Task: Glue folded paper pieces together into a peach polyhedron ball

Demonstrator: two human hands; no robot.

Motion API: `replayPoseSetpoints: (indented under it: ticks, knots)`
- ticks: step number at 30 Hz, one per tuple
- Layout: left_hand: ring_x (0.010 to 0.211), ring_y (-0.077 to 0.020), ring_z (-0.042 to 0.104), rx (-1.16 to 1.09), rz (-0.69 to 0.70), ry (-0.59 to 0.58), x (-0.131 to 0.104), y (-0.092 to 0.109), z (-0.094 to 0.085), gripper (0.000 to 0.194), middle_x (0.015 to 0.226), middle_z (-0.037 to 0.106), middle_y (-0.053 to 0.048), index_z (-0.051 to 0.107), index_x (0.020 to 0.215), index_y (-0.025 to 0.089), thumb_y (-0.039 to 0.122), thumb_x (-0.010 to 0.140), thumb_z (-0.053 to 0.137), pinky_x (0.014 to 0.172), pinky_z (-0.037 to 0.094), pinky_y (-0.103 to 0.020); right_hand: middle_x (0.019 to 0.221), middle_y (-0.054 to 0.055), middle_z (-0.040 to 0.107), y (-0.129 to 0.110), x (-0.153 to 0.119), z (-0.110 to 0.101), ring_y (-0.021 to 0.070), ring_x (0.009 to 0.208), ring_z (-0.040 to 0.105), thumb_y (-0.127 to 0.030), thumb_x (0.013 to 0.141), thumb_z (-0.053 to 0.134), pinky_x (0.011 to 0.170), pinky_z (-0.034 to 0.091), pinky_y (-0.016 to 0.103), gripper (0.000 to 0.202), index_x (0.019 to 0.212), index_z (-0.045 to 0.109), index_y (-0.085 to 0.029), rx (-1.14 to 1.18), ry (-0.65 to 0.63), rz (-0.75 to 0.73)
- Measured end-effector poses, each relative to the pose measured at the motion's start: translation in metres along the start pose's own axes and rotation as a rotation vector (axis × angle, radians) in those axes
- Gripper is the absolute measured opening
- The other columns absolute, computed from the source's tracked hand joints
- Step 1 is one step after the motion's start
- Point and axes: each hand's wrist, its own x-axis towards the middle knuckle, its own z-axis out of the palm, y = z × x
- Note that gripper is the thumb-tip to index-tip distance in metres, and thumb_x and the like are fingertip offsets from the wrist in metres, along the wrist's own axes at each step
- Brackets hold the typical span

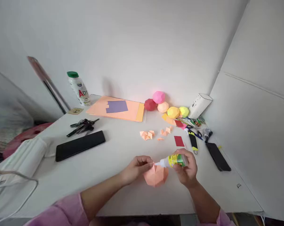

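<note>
A partly built peach folded-paper ball (pixel 156 177) rests on the white table near its front edge. My left hand (pixel 138 169) is closed, thumb and fingers pinching the upper left of the ball. In my right hand (pixel 187 168) is a glue bottle (pixel 176 160) with a yellow and green label, tilted sideways. Its white nozzle points left and meets the paper beside my left fingertips. Small folded peach pieces (pixel 147 135) lie farther back, with more of them (pixel 166 131) to their right.
Finished paper balls (pixel 158 97) stand by the wall. A phone (pixel 80 146), keys (pixel 84 126) and a white bottle (pixel 79 89) are on the left. Peach sheets (pixel 132 113) lie at the back. A cutter (pixel 193 140), red paper (pixel 179 141) and a black case (pixel 218 157) sit right.
</note>
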Motion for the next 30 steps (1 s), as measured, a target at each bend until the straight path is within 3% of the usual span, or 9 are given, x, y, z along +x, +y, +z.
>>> replayPoseSetpoints:
  ticks: [17,30]
  knots:
    - [0.056,-0.0092,0.047,-0.023,-0.016,-0.002,-0.002,0.001,0.002,0.037,0.060,0.056,0.001,0.062,0.065,0.012,0.047,0.073,0.072,0.056,0.036,-0.022,0.082,0.005,0.056,-0.009,0.006,0.000,0.0187,0.069,0.057,-0.044,0.085,0.061,0.056,0.050,0.031,0.033,0.110,0.054,-0.024,-0.015,-0.077,-0.110]
    - [0.059,-0.0103,0.051,-0.062,-0.022,-0.007,-0.002,-0.001,0.000,0.032,0.064,0.061,-0.001,0.064,0.066,0.013,0.043,0.075,0.071,0.058,0.038,-0.023,0.075,0.003,0.055,-0.010,0.008,-0.002,0.0173,0.062,0.053,-0.045,0.084,0.062,0.051,0.046,0.029,0.033,0.109,0.054,-0.025,0.035,-0.137,-0.107]
